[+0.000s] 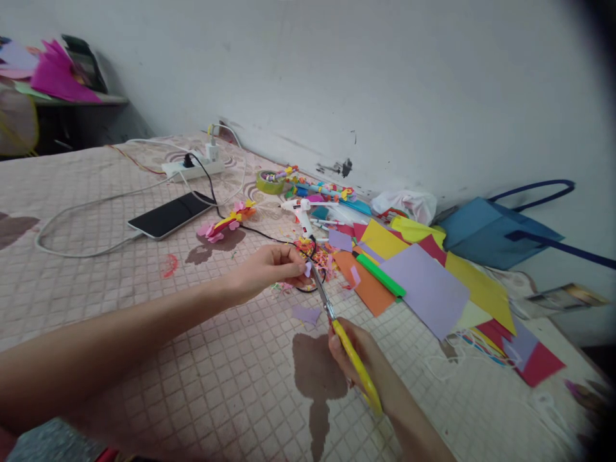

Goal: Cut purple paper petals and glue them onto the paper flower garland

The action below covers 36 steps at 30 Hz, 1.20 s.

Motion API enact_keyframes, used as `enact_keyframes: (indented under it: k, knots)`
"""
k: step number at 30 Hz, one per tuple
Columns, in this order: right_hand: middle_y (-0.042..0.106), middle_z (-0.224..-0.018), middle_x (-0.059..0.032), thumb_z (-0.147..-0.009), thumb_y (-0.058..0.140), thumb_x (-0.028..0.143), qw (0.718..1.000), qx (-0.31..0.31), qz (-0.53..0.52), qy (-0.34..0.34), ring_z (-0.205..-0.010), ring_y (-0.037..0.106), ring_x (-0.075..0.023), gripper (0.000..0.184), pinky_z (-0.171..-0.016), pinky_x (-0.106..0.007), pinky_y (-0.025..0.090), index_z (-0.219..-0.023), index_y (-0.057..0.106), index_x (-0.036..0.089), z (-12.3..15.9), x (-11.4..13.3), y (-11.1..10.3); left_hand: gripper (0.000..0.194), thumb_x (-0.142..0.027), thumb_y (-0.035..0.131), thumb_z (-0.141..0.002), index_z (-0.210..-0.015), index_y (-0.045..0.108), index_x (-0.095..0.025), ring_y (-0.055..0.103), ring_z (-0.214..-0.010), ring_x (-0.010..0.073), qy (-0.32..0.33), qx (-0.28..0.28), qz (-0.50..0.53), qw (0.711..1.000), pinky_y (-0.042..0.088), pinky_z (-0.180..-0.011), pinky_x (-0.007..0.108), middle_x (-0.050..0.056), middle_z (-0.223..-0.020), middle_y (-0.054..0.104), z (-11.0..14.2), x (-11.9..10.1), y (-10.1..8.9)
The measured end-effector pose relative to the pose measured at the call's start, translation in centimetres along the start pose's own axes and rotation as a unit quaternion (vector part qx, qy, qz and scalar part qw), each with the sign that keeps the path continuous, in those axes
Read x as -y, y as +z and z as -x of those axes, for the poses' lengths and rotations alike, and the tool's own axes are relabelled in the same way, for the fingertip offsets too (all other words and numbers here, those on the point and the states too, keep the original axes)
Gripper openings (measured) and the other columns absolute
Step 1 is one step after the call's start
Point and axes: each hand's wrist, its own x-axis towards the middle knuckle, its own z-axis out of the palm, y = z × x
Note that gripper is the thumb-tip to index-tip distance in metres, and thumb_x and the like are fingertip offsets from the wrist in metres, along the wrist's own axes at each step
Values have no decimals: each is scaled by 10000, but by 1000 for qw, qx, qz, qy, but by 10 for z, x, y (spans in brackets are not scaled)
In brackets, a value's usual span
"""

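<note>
In the middle of the head view, my left hand (274,269) pinches a small piece of purple paper (308,269) between thumb and fingers. My right hand (359,353) is wrapped round the yellow handles of a pair of scissors (327,305). The blades point away from me, and their tips are at the purple piece; I cannot tell whether they touch it. A purple paper scrap (307,314) lies on the cloth just below the blades. Beyond my hands rests a white glue gun (302,215), with a heap of tiny coloured paper clippings (320,253) before it.
Coloured paper sheets (423,285) and a green marker-like stick (382,276) spread to the right, with a blue bag (500,231) behind. On the left lie a phone (172,215), a power strip (195,169) with cables, and a pink-and-yellow paper flower stick (226,221). Tape (270,183) sits near the wall.
</note>
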Motion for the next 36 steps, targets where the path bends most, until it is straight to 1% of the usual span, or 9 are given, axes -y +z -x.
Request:
enact_keyframes:
  k: [7,13,16,20,25,28,32,36]
  knots:
    - [339,-539,68,-829,481,502,1000,-2,-26,11,-404,296,-53,342,-357,-176,254,-696,403,196,0,-2,1,140,-213,685,-722,-717,581,-119,653,-652,106,3,3,-1,1000,518,-682,239,29,-697,687,0,0,-1]
    - [329,-489,78,-807,502,503,999,-10,-22,26,-389,299,-56,343,-359,-183,258,-676,408,200,1,5,0,160,-230,686,-724,-732,573,-118,658,-666,113,0,6,0,1000,517,-676,235,44,-715,695,0,0,-1]
    - [334,-499,76,-798,509,507,999,-17,-21,29,-389,304,-55,351,-356,-183,263,-666,394,203,1,8,-1,168,-232,694,-715,-733,572,-118,660,-669,120,-5,7,4,1000,518,-676,242,47,-720,696,0,-1,-1]
    - [341,-512,75,-804,512,482,999,-12,-22,32,-390,324,-55,330,-359,-183,273,-669,404,201,1,7,-2,160,-223,681,-728,-730,561,-117,665,-668,121,-9,8,-3,1000,518,-654,229,48,-718,697,1,-4,-1]
    - [361,-474,70,-809,512,465,998,-14,-41,36,-395,334,-64,325,-367,-182,282,-645,433,196,1,5,-4,157,-221,667,-749,-736,550,-117,667,-664,120,-4,46,-48,998,525,-661,240,46,-724,698,0,-9,-7]
    - [372,-479,67,-805,525,447,999,-9,-41,33,-397,324,-61,313,-369,-180,282,-643,437,195,1,3,-5,155,-231,663,-753,-744,555,-120,676,-691,134,-13,74,-65,995,531,-675,254,59,-755,706,-2,-11,-13]
    - [375,-518,59,-809,525,434,1000,1,-25,16,-416,314,-59,306,-371,-179,279,-648,432,192,0,1,-6,165,-245,673,-743,-735,558,-127,683,-737,154,-36,109,-65,991,532,-682,261,73,-788,713,-4,-14,-19]
    - [358,-577,53,-809,538,420,1000,26,0,0,-463,317,-63,290,-389,-178,284,-682,425,185,0,1,-8,161,-243,681,-734,-733,565,-131,681,-761,150,-52,130,-55,989,531,-695,258,67,-808,715,-5,-14,-22]
